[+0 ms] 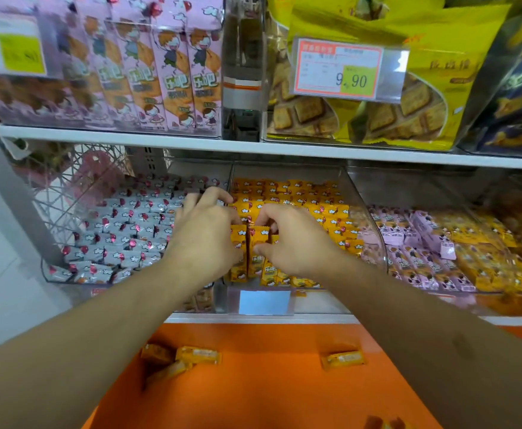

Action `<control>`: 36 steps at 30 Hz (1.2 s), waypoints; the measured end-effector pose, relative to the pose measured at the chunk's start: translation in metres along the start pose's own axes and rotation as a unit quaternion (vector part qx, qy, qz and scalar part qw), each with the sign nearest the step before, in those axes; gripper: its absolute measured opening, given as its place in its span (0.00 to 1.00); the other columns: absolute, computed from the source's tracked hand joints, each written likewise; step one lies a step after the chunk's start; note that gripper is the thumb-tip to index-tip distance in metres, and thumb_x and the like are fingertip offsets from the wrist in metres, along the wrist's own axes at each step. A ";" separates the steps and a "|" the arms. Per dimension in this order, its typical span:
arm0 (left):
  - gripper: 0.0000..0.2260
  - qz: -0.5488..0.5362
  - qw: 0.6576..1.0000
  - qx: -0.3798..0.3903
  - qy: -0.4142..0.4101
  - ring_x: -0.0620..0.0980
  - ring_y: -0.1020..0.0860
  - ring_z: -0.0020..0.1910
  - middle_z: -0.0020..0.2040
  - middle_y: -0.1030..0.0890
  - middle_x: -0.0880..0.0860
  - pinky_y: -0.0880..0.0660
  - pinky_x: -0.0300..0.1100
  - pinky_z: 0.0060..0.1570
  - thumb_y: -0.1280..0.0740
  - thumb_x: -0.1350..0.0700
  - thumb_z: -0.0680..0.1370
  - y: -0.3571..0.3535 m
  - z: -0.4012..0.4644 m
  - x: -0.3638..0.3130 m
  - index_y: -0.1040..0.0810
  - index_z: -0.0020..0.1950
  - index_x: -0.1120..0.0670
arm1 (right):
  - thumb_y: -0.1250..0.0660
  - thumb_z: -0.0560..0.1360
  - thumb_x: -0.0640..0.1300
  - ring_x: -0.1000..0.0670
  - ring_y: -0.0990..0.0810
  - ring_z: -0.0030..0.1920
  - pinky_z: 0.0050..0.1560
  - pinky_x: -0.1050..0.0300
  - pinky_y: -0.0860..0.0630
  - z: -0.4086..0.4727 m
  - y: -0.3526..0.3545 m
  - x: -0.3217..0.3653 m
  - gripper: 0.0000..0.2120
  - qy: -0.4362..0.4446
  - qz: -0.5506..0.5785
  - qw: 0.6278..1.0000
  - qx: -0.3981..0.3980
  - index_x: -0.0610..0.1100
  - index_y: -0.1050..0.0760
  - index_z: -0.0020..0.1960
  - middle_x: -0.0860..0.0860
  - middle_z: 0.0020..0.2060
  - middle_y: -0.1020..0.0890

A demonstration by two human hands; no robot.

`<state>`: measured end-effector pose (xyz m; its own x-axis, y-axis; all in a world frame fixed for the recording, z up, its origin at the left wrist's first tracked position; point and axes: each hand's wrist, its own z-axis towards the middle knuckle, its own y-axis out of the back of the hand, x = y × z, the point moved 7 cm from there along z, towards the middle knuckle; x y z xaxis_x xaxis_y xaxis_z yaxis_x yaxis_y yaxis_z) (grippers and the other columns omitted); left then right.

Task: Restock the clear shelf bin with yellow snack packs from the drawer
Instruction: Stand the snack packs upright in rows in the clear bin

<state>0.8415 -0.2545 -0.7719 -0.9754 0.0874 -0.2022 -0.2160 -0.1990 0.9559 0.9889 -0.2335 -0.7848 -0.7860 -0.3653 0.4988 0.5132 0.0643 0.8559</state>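
Note:
A clear shelf bin (363, 218) in the middle of the lower shelf holds rows of yellow snack packs (300, 196). At its front, several yellow packs (258, 258) stand upright between my two hands. My left hand (204, 236) presses against their left side with curled fingers reaching over the bin's left wall. My right hand (293, 239) pinches the top of an upright pack between thumb and fingers. Below, the orange drawer (269, 382) holds loose yellow packs (198, 356) at the left and one yellow pack (343, 360) at the right.
A bin of grey packs (123, 230) stands to the left, a bin of pink and yellow packs (439, 243) to the right. The upper shelf (253, 147) carries pink boxes, yellow bags and a price tag (340, 69). A blue label (264, 302) fronts the middle bin.

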 end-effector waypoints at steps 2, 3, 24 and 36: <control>0.21 0.023 1.000 -0.001 0.002 0.55 0.38 0.69 0.72 0.35 0.44 0.35 0.51 0.66 0.20 0.49 0.68 -0.003 0.001 -0.003 0.17 0.59 0.43 | 0.21 0.73 0.49 0.50 0.27 0.56 0.55 0.48 0.21 0.002 -0.005 0.001 0.14 0.021 -0.030 0.999 -0.006 0.54 0.24 0.54 0.56 0.52 0.24; 0.19 0.035 0.999 -0.004 0.004 0.55 0.38 0.69 0.73 0.36 0.44 0.35 0.51 0.66 0.20 0.50 0.68 -0.004 0.002 -0.005 0.17 0.58 0.44 | 0.21 0.73 0.49 0.50 0.28 0.56 0.55 0.47 0.21 0.002 -0.006 0.002 0.14 0.032 -0.045 0.998 -0.010 0.54 0.24 0.52 0.56 0.51 0.25; 0.40 -0.136 0.989 0.043 -0.040 0.50 0.42 0.81 0.82 0.47 0.42 0.39 0.54 0.78 0.26 0.43 0.75 -0.011 -0.027 0.016 0.44 0.82 0.41 | 0.19 0.64 0.65 0.50 0.39 0.72 0.72 0.48 0.35 0.004 -0.011 -0.003 0.46 0.073 -0.125 0.989 0.004 0.55 0.36 0.76 0.56 0.70 0.33; 0.40 -0.122 0.990 0.035 -0.069 0.40 0.49 0.81 0.83 0.46 0.37 0.62 0.41 0.76 0.35 0.37 0.79 -0.010 -0.045 0.029 0.57 0.83 0.37 | 0.28 0.59 0.78 0.46 0.36 0.72 0.72 0.45 0.34 0.024 -0.035 0.002 0.57 0.089 -0.290 0.953 -0.023 0.50 0.40 0.78 0.52 0.73 0.34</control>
<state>0.8134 -0.2938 -0.7964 -0.8788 0.2578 -0.4016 -0.4352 -0.0876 0.8960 0.9610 -0.2145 -0.8107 -0.8729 -0.4793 -0.0910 0.0278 -0.2350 0.9716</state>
